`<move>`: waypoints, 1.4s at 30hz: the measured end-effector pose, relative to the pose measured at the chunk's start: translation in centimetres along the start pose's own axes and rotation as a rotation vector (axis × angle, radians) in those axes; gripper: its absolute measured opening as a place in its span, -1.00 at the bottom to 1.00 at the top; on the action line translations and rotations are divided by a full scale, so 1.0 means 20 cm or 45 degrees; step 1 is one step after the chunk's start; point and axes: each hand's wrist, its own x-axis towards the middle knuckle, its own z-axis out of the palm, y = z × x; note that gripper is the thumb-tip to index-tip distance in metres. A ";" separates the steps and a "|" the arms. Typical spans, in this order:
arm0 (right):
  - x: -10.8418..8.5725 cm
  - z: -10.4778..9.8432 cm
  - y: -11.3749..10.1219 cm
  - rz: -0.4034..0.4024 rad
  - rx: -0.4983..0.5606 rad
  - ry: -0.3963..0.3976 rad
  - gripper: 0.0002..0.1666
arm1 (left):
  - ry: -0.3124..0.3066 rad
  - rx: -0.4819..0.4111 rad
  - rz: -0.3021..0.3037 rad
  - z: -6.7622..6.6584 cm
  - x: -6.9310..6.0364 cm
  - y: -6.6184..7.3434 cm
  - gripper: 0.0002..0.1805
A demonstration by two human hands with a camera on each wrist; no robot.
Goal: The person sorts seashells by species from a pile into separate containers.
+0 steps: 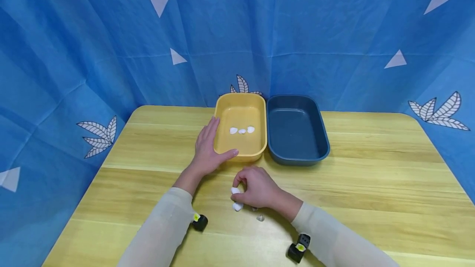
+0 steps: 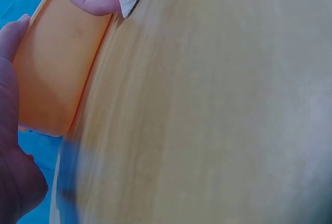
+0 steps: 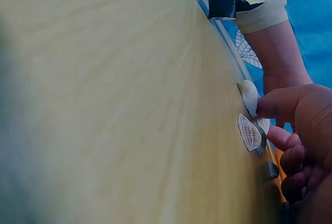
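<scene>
In the head view my left hand point(image 1: 206, 151) rests against the near left corner of a yellow basin point(image 1: 241, 157), fingers straight along its side, thumb across the front rim. Three white seashells point(image 1: 233, 130) lie inside. Below the basin, my right hand point(image 1: 259, 188) pinches a white seashell point(image 1: 235, 190) between thumb and forefinger, low over the table. Another white shell point(image 1: 237, 207) lies just in front of it. The right wrist view shows ridged shells point(image 3: 250, 132) close to those fingertips. A small brownish shell point(image 1: 260, 218) sits nearer to me, and a further one is partly hidden beneath the right hand.
A dark blue basin point(image 1: 298, 161) stands against the yellow one's right side. Both rest near the back of a wooden table point(image 1: 378, 176). Behind the table hangs a blue curtain point(image 1: 319, 24). Black wrist cameras point(image 1: 200, 223) are strapped to both sleeves.
</scene>
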 end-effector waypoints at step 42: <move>0.15 -0.44 -0.19 -0.058 0.357 0.275 -0.79 | 0.023 -0.013 0.124 -0.01 0.00 -0.03 0.23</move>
